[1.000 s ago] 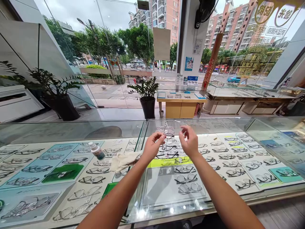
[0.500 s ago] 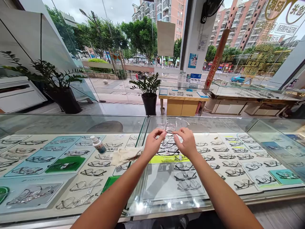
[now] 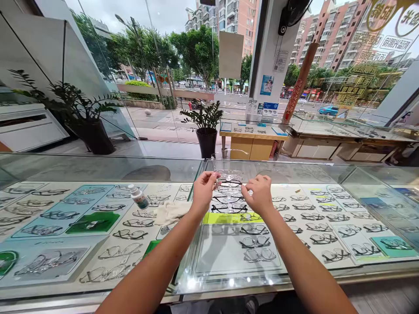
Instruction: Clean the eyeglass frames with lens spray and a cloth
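My left hand is closed in a pinch on one side of a pair of eyeglasses, whose thin clear temples stick up above the glass counter. My right hand is held level with it, a little apart, fingers curled and thumb drawn to the index finger. Whether anything sits in that pinch is too small to make out. Between the hands a black-rimmed frame shows; I cannot tell if it is held or lies behind. Left of my left hand are a pale cloth and a white spray bottle.
Glass display cases span the front, with rows of eyeglasses inside. Green cases lie among them at left. Beyond stand a potted plant, a larger one and a wooden display table by the window.
My left hand has moved left and slightly up with the eyeglasses, so their temples stand higher. My right hand has hardly shifted, and the gap between the hands is wider.
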`<state>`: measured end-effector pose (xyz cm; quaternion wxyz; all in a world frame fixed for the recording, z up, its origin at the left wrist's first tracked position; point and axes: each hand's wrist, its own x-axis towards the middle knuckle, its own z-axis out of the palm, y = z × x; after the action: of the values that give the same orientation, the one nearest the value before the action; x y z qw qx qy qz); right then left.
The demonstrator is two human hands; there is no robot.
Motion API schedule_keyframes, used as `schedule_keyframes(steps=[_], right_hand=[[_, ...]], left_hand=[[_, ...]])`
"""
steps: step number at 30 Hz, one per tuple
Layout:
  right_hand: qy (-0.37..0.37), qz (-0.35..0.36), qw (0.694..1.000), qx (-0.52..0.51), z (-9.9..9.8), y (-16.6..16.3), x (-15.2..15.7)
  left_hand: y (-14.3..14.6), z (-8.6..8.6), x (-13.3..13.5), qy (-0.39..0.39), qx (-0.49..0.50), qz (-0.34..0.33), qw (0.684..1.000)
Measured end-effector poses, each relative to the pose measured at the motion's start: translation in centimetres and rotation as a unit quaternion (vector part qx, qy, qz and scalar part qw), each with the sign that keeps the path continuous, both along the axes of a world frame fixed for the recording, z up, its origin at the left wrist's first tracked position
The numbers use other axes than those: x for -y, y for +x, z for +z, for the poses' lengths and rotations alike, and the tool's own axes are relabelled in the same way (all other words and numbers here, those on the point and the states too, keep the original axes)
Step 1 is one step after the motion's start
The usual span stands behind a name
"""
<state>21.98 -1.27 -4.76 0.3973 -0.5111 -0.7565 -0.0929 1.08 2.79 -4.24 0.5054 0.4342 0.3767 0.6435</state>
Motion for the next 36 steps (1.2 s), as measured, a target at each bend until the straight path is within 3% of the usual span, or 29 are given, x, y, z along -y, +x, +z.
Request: schedule_keyframes(steps=[4, 12, 17, 21, 25, 29, 33, 36], right_hand=[[0.0, 0.011, 0.999, -0.04, 0.3, -0.6, 0.4], [-0.05, 0.149, 0.975, -0.156, -0.2, -2.7, 1.2], [-0.056, 0.169, 0.965, -0.193, -0.1, -3.2, 1.5], [-0.044, 0.153, 0.963, -0.219, 0.1, -3.3, 1.6], [-0.032, 0.108, 0.964, -0.242, -0.4, -2.6, 1.1], [-0.021, 0.077, 0.96, -0.268, -1.2, -1.2, 0.1], [-0.023, 0.061, 0.958, -0.278, -1.8, -0.3, -0.8], [-0.025, 0.065, 0.959, -0.275, -2.2, -0.1, -1.1]], left_hand=[[0.4, 0.0, 0.5, 0.019, -0.041, -0.034, 0.998], [1.6, 0.2, 2.2, 0.064, -0.087, -0.106, 0.988], [1.6, 0.4, 2.3, 0.059, -0.094, -0.144, 0.983], [1.4, 0.5, 2.3, 0.102, -0.154, -0.127, 0.975], [1.3, 1.3, 3.5, 0.21, -0.294, -0.036, 0.932], [-0.6, 2.9, 4.1, 0.279, -0.366, 0.152, 0.875], [-6.2, 3.2, 4.0, 0.266, -0.338, 0.347, 0.833], [-11.7, 1.3, 4.1, 0.222, -0.358, 0.441, 0.792]])
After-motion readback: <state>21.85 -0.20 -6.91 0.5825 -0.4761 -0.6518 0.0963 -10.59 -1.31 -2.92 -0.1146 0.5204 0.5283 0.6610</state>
